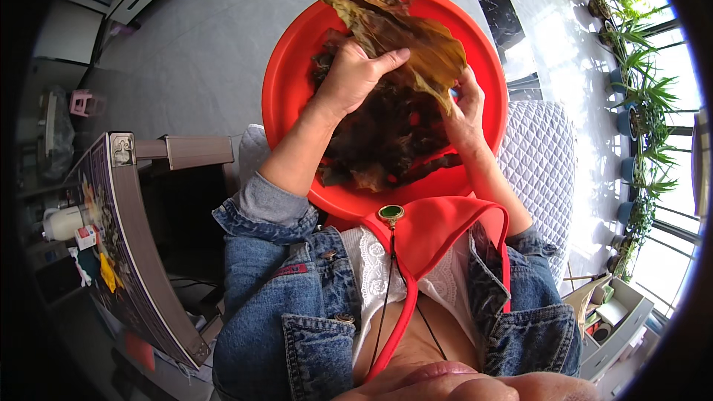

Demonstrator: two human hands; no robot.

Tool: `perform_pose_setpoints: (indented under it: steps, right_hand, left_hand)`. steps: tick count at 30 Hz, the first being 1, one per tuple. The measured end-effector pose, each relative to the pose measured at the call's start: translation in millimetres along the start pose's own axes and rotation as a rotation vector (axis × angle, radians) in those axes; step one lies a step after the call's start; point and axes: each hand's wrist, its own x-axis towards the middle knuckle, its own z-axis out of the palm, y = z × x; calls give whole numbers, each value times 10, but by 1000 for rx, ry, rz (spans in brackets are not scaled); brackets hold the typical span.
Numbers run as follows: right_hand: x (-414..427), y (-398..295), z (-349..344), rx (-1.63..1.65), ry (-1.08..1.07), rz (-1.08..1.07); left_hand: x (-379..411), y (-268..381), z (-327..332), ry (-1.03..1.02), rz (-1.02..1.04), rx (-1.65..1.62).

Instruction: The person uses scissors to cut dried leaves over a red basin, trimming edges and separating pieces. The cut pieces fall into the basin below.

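Note:
A broad, wrinkled yellow-brown sheet, likely dried leaf or kelp (429,44), is stretched between both hands over a red plastic basin (484,28). My left hand (356,72) grips it near its middle, thumb on top. At its lower right edge, my right hand (467,100) holds it between thumb and fingers. Beneath the hands, a heap of dark brown pieces of similar material (379,139) lies in the basin. Something small and blue shows beside the right fingers, too hidden to name.
A quilted pale cover (537,161) lies under and right of the basin. On the left stands a table with a patterned top (111,223), bearing a white jug (64,224) and a small box. A pink stool (82,103) is farther off; potted plants (640,122) line the windows.

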Motion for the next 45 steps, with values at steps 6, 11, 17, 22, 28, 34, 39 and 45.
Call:
perform_pose_setpoints:
  steps: [6, 11, 17, 22, 28, 34, 39, 45]
  right_hand:
    - [0, 50, -106, -86, -32, 89]
    - [65, -388, -123, 284, -384, 528]
    - [94, -415, -181, 400, -570, 502]
    - [97, -305, -205, 465, -640, 519]
    - [76, -241, -97, 347, -558, 555]
    - [138, -134, 62, 146, -356, 370]
    - [159, 144, 168, 24, -176, 234]
    - [-39, 27, 407, -264, -285, 132]
  left_hand:
    - [33, -13, -43, 0, 88, 66]
    - [11, -2, -60, -1, 52, 88]
    - [21, -9, -28, 31, 55, 22]
    - [20, 13, -52, 48, 51, 25]
    - [56, -20, -33, 223, 198, -5]
    - [142, 17, 8, 531, 411, 41]
    - [310, -104, 23, 595, 485, 160]
    - [440, 2, -128, 674, 624, 507]
